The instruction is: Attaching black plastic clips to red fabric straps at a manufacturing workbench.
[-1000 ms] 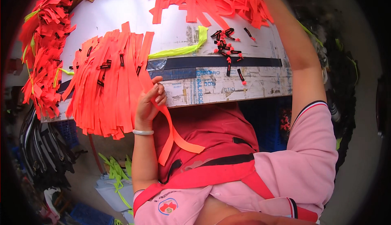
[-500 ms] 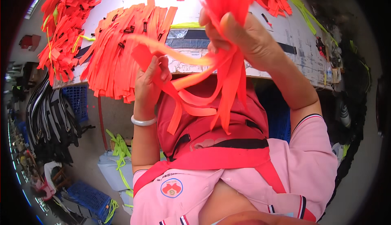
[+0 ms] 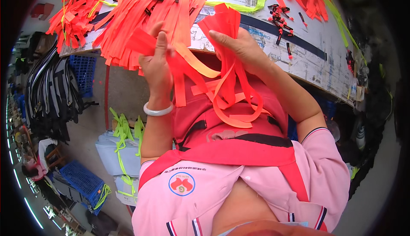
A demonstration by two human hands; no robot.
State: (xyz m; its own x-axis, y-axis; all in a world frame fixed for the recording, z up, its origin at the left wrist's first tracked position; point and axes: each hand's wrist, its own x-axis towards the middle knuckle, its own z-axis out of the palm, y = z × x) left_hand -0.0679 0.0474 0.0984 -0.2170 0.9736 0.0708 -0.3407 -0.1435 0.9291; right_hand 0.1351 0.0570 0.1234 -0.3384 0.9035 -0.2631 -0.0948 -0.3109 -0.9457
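Note:
My right hand is closed round a bundle of red-orange fabric strips, thumb on top, in front of the table edge. The strips' lower ends loop down over my red apron. To the left, my left hand pinches more red-orange ribbon strips between thumb and fingers; the fingertips are partly blurred. Some strips hang down between the two hands. Behind my left hand a thick pile of similar strips, with small black tabs on several, lies over the table's edge.
The table has a white, printed cover with a dark band. Small black pieces with red ends lie scattered right of centre. Another strip heap is at the far left. Black straps hang beside a blue crate.
My right hand has come down with its bundle, uncovering the small black pieces. My left hand has turned, its thumb now upright. The whole view has shifted, with the table higher in it.

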